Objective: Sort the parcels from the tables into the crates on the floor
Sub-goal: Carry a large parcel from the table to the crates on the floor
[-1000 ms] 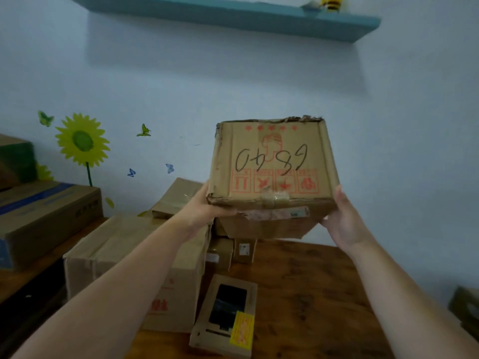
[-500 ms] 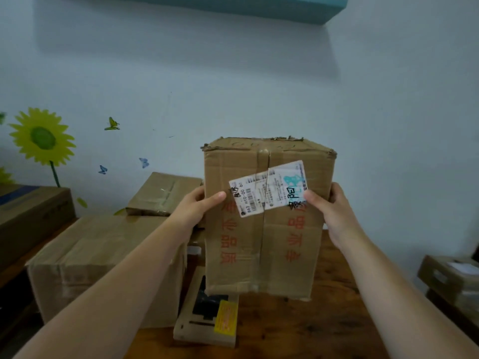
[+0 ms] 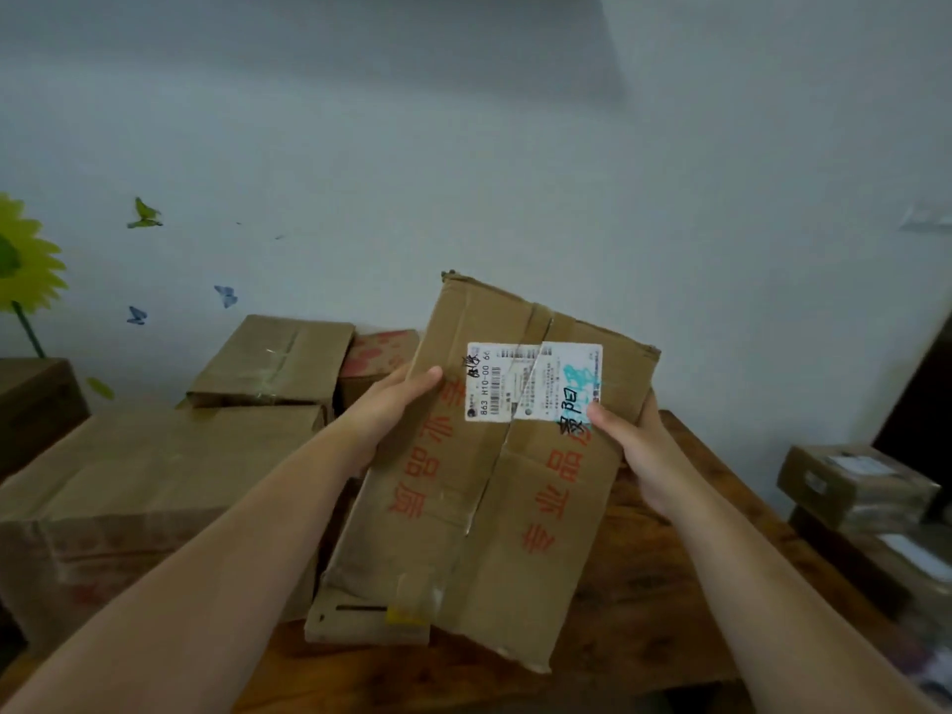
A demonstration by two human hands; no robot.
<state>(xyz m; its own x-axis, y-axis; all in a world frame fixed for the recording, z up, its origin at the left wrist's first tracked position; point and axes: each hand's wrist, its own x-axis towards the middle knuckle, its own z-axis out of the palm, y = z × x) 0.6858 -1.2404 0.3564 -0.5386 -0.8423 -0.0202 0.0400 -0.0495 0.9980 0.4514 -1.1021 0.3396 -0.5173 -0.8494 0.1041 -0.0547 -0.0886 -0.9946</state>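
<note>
A flat carton [image 3: 360,618] with a yellow sticker lies at the near edge of the wooden table [image 3: 680,600], partly covered in this view by the cardboard parcel [image 3: 494,507] that the person holds over it. The parcel is tilted, its top leaning right, and its broad face is turned to the camera. Whether its lower corner touches the table cannot be told. It is closed: a taped seam runs down the middle, with red printed characters on either side. A white shipping label [image 3: 533,381] with black and turquoise handwriting sits across the seam near the top.

The left hand [image 3: 391,404] grips the parcel's left edge, thumb flat on the face just beside the label and fingers hidden behind. The right hand [image 3: 633,440] clamps the right edge, its thumb on the label's lower right corner.

A large brown box [image 3: 154,487], taped shut, fills the table's left side. Behind it, toward the far left corner, a smaller taped box [image 3: 273,363] rests on top, with a red-printed box [image 3: 378,353] just beside it. No box shows its contents.

Beyond the table's right edge, a small labelled parcel [image 3: 855,487] lies on a blurred stack of others. On the far wall [image 3: 515,172] are a sunflower sticker [image 3: 26,270] and butterfly stickers [image 3: 144,214].
</note>
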